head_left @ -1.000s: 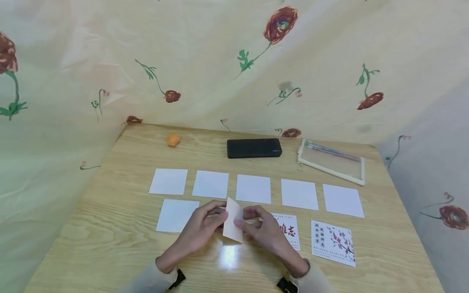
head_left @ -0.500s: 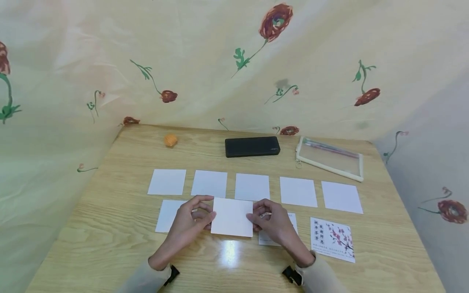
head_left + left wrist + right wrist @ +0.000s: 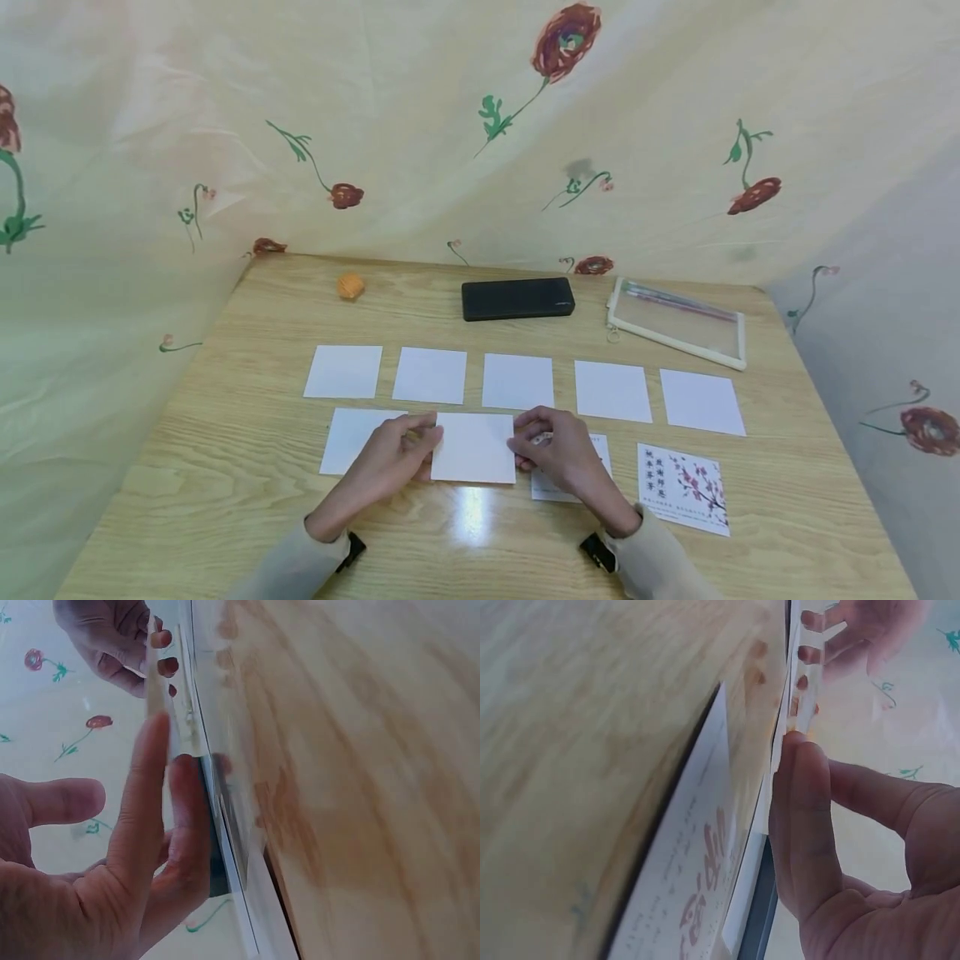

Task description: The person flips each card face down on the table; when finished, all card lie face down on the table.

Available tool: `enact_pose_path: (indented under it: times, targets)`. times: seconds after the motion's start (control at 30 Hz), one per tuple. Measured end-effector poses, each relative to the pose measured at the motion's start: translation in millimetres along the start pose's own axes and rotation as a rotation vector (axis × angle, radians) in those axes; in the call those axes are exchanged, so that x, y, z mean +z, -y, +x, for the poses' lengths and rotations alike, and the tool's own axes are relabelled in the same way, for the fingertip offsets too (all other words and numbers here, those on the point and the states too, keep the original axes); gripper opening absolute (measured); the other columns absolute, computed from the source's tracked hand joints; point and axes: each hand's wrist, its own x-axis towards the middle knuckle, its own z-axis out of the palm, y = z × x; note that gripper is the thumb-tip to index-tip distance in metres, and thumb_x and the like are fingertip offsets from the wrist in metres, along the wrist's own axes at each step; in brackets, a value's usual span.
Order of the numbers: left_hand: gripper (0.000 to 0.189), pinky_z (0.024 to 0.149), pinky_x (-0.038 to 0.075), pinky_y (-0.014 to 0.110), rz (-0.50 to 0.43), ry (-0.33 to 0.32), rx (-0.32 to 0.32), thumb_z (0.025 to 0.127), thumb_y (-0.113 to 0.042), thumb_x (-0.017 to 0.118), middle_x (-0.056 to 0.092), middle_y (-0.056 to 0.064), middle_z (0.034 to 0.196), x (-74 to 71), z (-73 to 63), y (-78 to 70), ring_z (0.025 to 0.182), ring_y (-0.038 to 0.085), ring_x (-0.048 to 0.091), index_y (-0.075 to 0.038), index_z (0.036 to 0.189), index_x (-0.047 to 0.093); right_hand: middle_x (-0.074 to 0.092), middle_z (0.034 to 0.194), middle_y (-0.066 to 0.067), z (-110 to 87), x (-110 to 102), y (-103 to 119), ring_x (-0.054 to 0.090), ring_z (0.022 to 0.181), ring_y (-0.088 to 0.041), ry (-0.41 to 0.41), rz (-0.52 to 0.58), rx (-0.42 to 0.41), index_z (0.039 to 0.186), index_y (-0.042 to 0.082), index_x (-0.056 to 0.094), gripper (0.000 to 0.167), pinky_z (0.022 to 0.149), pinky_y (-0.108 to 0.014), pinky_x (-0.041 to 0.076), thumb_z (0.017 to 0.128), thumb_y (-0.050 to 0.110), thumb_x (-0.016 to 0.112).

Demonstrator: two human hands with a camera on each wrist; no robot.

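Observation:
A blank white card (image 3: pixel 473 448) is held just above the table's near middle, its plain face turned up toward the head camera. My left hand (image 3: pixel 390 457) holds its left edge by the fingertips. At the right edge, the fingertips of my right hand (image 3: pixel 557 450) pinch it. The left wrist view shows the card nearly edge-on beyond the left hand (image 3: pixel 127 840). Below the right hand (image 3: pixel 855 847) lies a card with red characters (image 3: pixel 705 877), which the hand partly covers in the head view. A blank card (image 3: pixel 356 437) sits partly behind the left hand.
Several blank cards (image 3: pixel 517 381) lie in a row across the table. A card with printed blossoms (image 3: pixel 682 489) is at right. Behind the row are a black case (image 3: pixel 517 299), a clear zip pouch (image 3: pixel 675 325) and a small orange object (image 3: pixel 350 287).
The card was tilted with a narrow side showing between my hands. It has turned to show a wide blank face, and both hands now hold opposite edges. It has since lowered slightly.

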Motion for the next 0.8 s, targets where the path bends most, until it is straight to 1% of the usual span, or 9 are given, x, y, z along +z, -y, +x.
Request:
enact_pose_path:
  times: [0.07, 0.17, 0.23, 0.3, 0.4, 0.5, 0.63, 0.73, 0.8]
  targets:
    - [0.047, 0.069, 0.064, 0.028, -0.015, 0.022, -0.021, 0.11, -0.03, 0.055, 0.066, 0.018, 0.105, -0.8, 0.6, -0.4, 0.084, 0.02, 0.073, 0.007, 0.137, 0.061, 0.078, 0.09, -0.014, 0.4, 0.0, 0.3, 0.075, 0.064, -0.02, 0.011, 0.005, 0.011, 0.112, -0.005, 0.069, 0.022, 0.061, -0.03, 0.063, 0.092, 0.002, 0.077]
    - [0.041, 0.07, 0.065, 0.028, -0.01, 0.041, -0.032, 0.111, -0.03, 0.052, 0.062, 0.019, 0.105, -1.8, 1.8, 0.2, 0.085, 0.02, 0.071, 0.007, 0.121, 0.067, 0.077, 0.09, -0.014, 1.3, 0.8, -0.9, 0.076, 0.066, -0.019, 0.029, 0.017, 0.032, 0.113, -0.006, 0.07, 0.023, 0.063, -0.029, 0.064, 0.094, 0.005, 0.076]
    - [0.04, 0.07, 0.064, 0.028, -0.002, 0.042, -0.043, 0.111, -0.03, 0.052, 0.061, 0.019, 0.111, -2.1, 2.1, 0.3, 0.083, 0.019, 0.07, 0.005, 0.119, 0.069, 0.077, 0.089, -0.013, 2.1, 1.6, -2.2, 0.076, 0.068, -0.019, 0.037, 0.021, 0.041, 0.113, -0.005, 0.07, 0.022, 0.064, -0.029, 0.064, 0.095, 0.007, 0.075]
    - [0.042, 0.069, 0.064, 0.028, 0.002, 0.035, -0.054, 0.11, -0.031, 0.053, 0.061, 0.02, 0.119, -2.4, 1.7, 0.5, 0.081, 0.019, 0.071, 0.004, 0.126, 0.068, 0.076, 0.089, -0.013, 2.8, 2.0, -3.1, 0.076, 0.069, -0.019, 0.044, 0.025, 0.046, 0.113, -0.005, 0.07, 0.022, 0.065, -0.029, 0.064, 0.097, 0.01, 0.073]
    - [0.048, 0.069, 0.064, 0.029, 0.009, 0.025, -0.062, 0.109, -0.033, 0.055, 0.061, 0.02, 0.125, -2.5, 0.3, 0.3, 0.08, 0.018, 0.071, 0.005, 0.138, 0.062, 0.076, 0.091, -0.012, 4.2, 2.0, -4.0, 0.077, 0.071, -0.02, 0.056, 0.029, 0.063, 0.115, -0.004, 0.071, 0.023, 0.066, -0.03, 0.065, 0.099, 0.013, 0.071]
    - [0.053, 0.07, 0.063, 0.03, 0.021, 0.033, -0.056, 0.109, -0.035, 0.055, 0.062, 0.019, 0.122, -2.7, -0.7, 0.5, 0.08, 0.019, 0.071, 0.006, 0.142, 0.059, 0.076, 0.093, -0.012, 5.1, 2.0, -3.6, 0.077, 0.073, -0.019, 0.059, 0.03, 0.086, 0.116, -0.002, 0.071, 0.024, 0.067, -0.031, 0.065, 0.101, 0.015, 0.07]
    - [0.055, 0.068, 0.06, 0.029, 0.042, 0.052, -0.04, 0.109, -0.037, 0.054, 0.062, 0.016, 0.113, -3.9, -1.4, 0.7, 0.079, 0.019, 0.069, 0.007, 0.143, 0.057, 0.076, 0.094, -0.012, 5.5, 2.7, -2.7, 0.077, 0.073, -0.019, 0.056, 0.026, 0.097, 0.116, -0.002, 0.071, 0.023, 0.067, -0.031, 0.065, 0.101, 0.015, 0.069]
    - [0.055, 0.065, 0.056, 0.027, 0.072, 0.049, -0.027, 0.109, -0.038, 0.054, 0.063, 0.015, 0.109, -4.4, -1.6, 0.6, 0.077, 0.019, 0.069, 0.007, 0.141, 0.059, 0.076, 0.093, -0.013, 5.1, 2.7, -2.7, 0.077, 0.073, -0.02, 0.055, 0.029, 0.094, 0.116, -0.001, 0.071, 0.022, 0.067, -0.031, 0.065, 0.101, 0.015, 0.069]
    - [0.054, 0.067, 0.053, 0.028, 0.108, 0.033, -0.022, 0.109, -0.039, 0.054, 0.064, 0.013, 0.11, -4.3, -2.1, 0.1, 0.081, 0.019, 0.069, 0.005, 0.14, 0.061, 0.076, 0.093, -0.013, 4.0, 2.0, -2.3, 0.077, 0.074, -0.021, 0.051, 0.039, 0.094, 0.116, -0.001, 0.071, 0.022, 0.068, -0.032, 0.065, 0.101, 0.015, 0.069]
